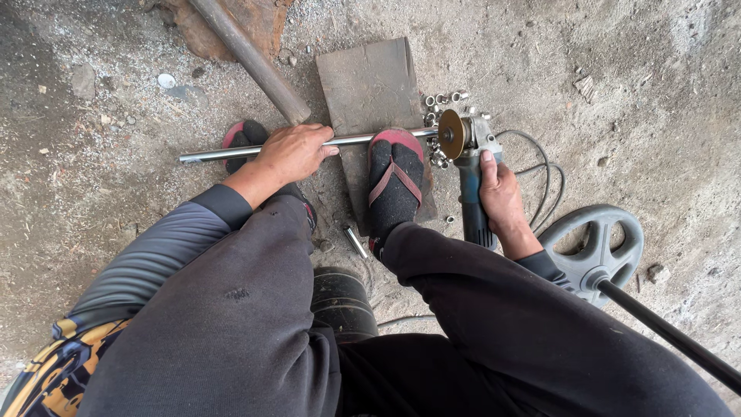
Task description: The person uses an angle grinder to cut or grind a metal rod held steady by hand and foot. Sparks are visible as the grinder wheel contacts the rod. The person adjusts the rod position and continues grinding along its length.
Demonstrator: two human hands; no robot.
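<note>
The right hand (500,193) is wrapped around an angle grinder (468,166) whose disc (451,133), at its eleven o'clock, meets the thin steel rod (255,150). The rod runs nine-to-three, gripped by the left hand (289,153) and pinned by a sandalled foot (394,181) between the hands.
</note>
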